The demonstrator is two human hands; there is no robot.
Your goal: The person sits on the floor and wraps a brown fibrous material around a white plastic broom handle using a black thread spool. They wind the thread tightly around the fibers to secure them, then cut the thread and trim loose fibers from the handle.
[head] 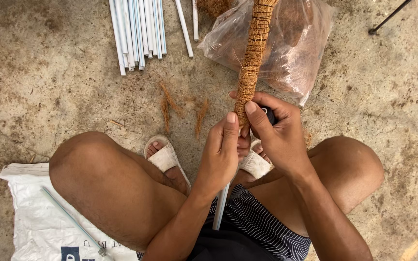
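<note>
A fibre-wrapped pole [251, 58] is pinched at its lower wrapped end between the fingers of the left hand [223, 152] and right hand [276, 133], thumbs pressed against it.

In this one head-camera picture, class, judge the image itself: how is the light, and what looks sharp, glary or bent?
Head view: soft, even daylight, only faint shadow beneath the knees; left hand, right hand and fibre-wrapped pole are sharp; the plastic bag shows mild sheen; the white pipes fan slightly toward the frame edge.

Even, diffuse daylight is seen throughout; shadows are soft, glare is confined to the plastic bag [291, 48] at 1 o'clock, focus is sharp.
</note>
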